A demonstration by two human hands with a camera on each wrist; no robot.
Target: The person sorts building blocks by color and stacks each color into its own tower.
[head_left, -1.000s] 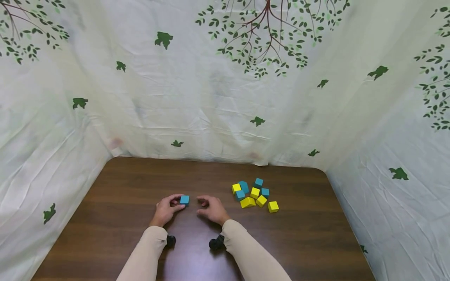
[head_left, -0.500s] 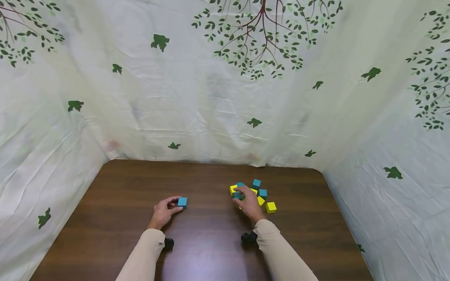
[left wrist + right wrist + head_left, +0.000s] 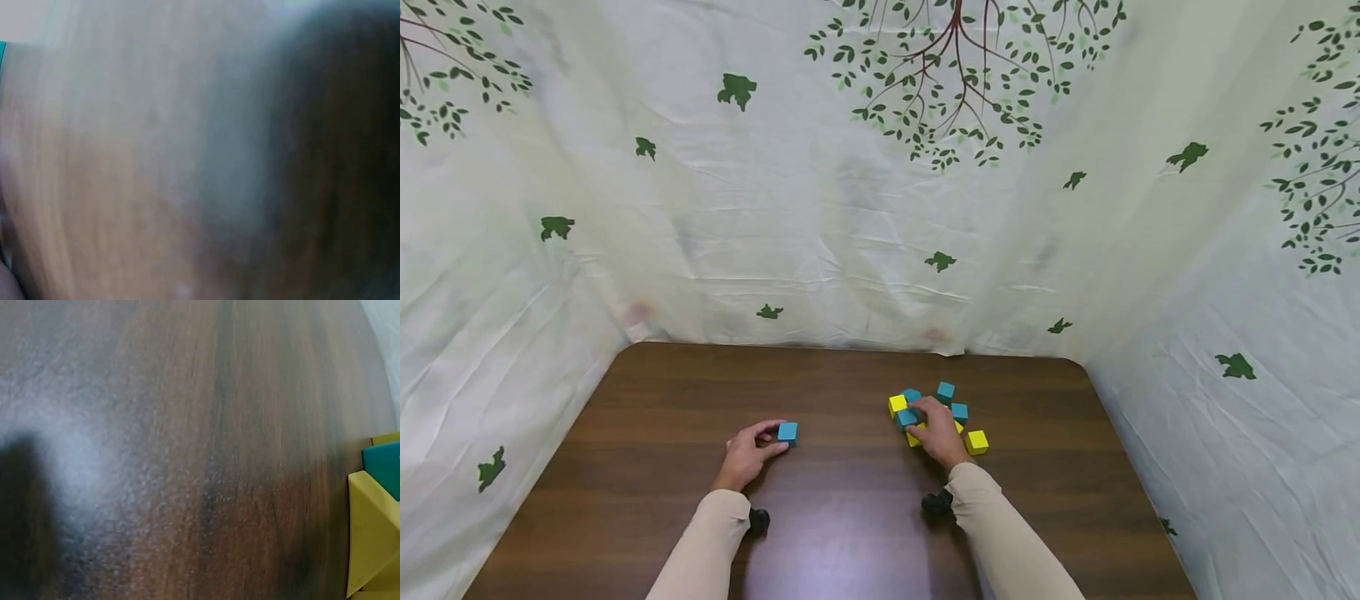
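On the left of the table, my left hand (image 3: 747,457) pinches a blue cube (image 3: 787,432) between thumb and fingers. To the right, my right hand (image 3: 938,435) reaches into a group of blue and yellow blocks. Its thumb and forefinger lie at two sides of another blue cube (image 3: 906,419), gripping it. The hand hides part of the group. In the right wrist view, a yellow wedge-shaped block (image 3: 369,528) and a blue-green block (image 3: 384,467) show at the right edge. The left wrist view is mostly blurred table.
Around the right hand stand a yellow cube (image 3: 897,405), a blue cube at the back (image 3: 945,391), a blue cube (image 3: 959,412) and a separate yellow cube (image 3: 977,442). The brown table (image 3: 760,375) ends at a hanging leaf-patterned cloth (image 3: 850,283).
My right hand has moved right from beside the left hand's cube to the block group, and its fingers have come around a blue cube. The left hand keeps its cube nearly still.
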